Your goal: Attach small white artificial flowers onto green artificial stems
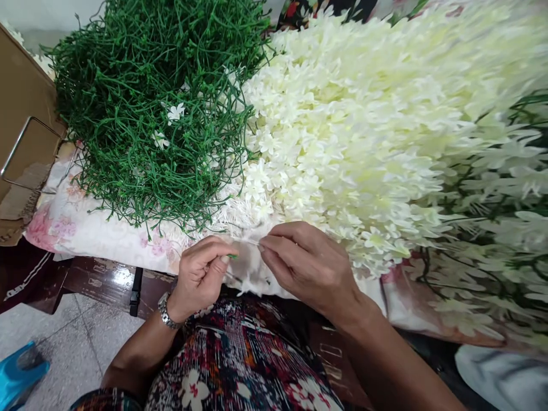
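Pinched a thin green stem [232, 256] between both hands, just below the white flower heap [363, 142].

Left hand [201, 274] clamped on the stem, right hand [306, 265] fingertips together on a small petal piece — blurred. Risked a slip or a bent stem from too hard a pull. Cardboard box [21, 114] left of the heap — contents hidden.

We see a cardboard box [21, 97] with a wire handle [19, 151] at far left. A wristwatch [166, 313] shows low down, a blue object [19, 374] lies on the tiled floor [72, 342], beside a dark wooden table edge [107, 282].
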A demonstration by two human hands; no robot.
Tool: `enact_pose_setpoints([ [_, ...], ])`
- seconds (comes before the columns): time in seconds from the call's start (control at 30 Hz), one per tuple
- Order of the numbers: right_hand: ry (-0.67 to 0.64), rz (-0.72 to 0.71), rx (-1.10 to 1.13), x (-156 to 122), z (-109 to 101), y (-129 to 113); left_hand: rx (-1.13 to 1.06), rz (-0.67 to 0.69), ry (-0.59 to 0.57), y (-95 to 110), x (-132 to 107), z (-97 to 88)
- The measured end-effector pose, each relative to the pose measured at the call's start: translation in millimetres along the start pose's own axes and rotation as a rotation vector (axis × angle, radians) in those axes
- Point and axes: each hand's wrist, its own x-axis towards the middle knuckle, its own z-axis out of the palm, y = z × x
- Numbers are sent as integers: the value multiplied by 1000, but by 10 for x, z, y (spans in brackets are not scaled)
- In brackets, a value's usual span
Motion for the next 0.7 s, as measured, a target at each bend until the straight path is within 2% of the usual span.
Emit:
enact_pose_setpoints([
  [0.13, -13, 70, -21, -160, 0, -7, 25, 48, -42, 12, 9, 23],
  [0.3, -79, 90, -56, -272, -74, 5, 30, 17, -99, 20, -2, 37],
  [0.47, -58, 79, -45, -234, -153, -15, -30, 14, -71, 28, -26, 44],
  [0.6, -157, 73, -137, -156, -65, -97, -29, 25, -67, 42, -43, 41],
  [0.7, -158, 89, -149, -158, -15, -137, 15, 59, -99, 79, -47, 21],
])
